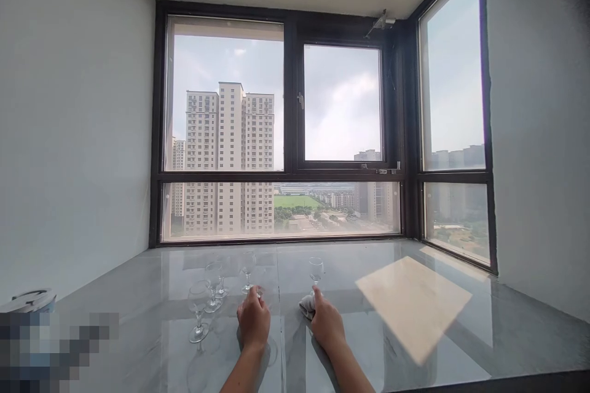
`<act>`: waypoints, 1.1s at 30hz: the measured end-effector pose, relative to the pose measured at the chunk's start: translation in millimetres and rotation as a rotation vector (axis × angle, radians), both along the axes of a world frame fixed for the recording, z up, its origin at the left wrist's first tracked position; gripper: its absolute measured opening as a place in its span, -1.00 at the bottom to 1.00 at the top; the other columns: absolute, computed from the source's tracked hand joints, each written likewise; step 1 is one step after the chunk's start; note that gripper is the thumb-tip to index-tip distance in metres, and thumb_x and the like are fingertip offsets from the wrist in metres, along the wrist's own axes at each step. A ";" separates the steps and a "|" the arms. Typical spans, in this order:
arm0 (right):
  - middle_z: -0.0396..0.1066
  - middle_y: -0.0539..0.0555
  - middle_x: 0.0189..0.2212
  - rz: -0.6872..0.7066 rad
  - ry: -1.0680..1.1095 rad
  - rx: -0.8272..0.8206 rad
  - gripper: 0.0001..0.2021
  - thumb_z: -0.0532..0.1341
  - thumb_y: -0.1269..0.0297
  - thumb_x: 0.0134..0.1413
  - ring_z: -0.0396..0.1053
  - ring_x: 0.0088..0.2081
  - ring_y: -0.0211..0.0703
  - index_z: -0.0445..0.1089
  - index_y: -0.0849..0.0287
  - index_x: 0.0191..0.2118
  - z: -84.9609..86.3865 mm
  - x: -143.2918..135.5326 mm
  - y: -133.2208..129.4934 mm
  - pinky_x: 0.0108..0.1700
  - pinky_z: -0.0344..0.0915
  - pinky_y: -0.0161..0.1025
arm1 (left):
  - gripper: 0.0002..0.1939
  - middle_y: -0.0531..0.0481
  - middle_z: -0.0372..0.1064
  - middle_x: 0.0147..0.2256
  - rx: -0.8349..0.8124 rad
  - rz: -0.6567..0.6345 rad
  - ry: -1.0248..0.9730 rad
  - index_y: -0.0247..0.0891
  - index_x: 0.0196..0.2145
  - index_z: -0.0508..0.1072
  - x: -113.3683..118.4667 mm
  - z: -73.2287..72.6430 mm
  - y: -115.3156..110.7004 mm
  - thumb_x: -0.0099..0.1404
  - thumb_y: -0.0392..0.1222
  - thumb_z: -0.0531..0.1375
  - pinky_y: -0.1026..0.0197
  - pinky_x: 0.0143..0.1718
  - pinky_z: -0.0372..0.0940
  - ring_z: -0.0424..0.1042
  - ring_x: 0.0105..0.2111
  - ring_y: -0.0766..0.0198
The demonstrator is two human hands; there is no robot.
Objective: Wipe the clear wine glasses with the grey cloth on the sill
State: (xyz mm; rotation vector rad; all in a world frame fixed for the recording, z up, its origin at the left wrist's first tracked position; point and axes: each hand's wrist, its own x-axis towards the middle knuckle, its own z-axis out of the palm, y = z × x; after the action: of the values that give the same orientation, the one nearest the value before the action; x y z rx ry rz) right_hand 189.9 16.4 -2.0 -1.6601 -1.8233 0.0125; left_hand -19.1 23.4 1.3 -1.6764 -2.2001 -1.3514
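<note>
My left hand (254,319) is closed near the middle of the glossy grey sill, with a bit of clear glass showing at its fingertips; the rest of that glass is hidden. To its right, my right hand (326,322) is closed on a pale crumpled cloth (306,306), its index finger pointing forward. Just beyond that finger stands a stemmed glass (316,268). Another stemmed glass (247,265) is upright behind my left hand. Farther left, several more stand close together, the nearest glass (198,313) in front of the others.
The grey sill (138,331) runs up to dark-framed windows (288,177). A round container (30,299) sits at the far left edge, beside a blurred patch. Sunlight falls on the sill at right.
</note>
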 end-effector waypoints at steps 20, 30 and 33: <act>0.47 0.24 -0.01 0.120 0.293 0.414 -0.43 -0.07 0.45 0.17 0.47 0.01 0.02 -0.12 0.14 0.30 -10.2 -12.5 -21.2 -0.05 0.42 -0.06 | -0.51 0.01 0.49 -0.31 0.132 -0.383 0.351 -0.09 -0.27 0.58 20.6 9.8 -22.1 0.14 -0.55 -0.02 -0.10 0.24 -0.06 0.42 -0.15 0.15; 0.49 0.28 -0.07 0.021 0.331 0.378 -0.47 -0.07 0.43 0.18 0.49 -0.03 0.10 -0.02 0.19 0.28 -9.5 -9.3 -21.0 -0.12 0.42 -0.06 | -0.51 -0.04 0.52 -0.26 0.118 -0.460 0.214 -0.09 -0.14 0.60 16.6 7.5 -15.4 0.15 -0.48 0.03 -0.01 0.14 0.12 0.44 -0.13 0.10; 0.49 0.24 -0.04 0.041 0.271 0.359 -0.41 -0.12 0.54 0.13 0.48 -0.01 0.03 -0.01 0.16 0.29 -11.0 -11.5 -22.7 -0.12 0.41 -0.08 | -0.51 -0.03 0.51 -0.29 0.149 -0.365 0.240 -0.12 -0.13 0.59 15.6 6.5 -15.7 0.18 -0.51 0.01 -0.04 0.15 0.09 0.44 -0.16 0.12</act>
State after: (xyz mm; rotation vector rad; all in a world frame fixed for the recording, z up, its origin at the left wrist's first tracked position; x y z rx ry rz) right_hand 178.4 -6.3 -13.0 -1.3023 -1.5497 -0.0656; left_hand -3.5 7.7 7.8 -2.1241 -1.6807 -1.2616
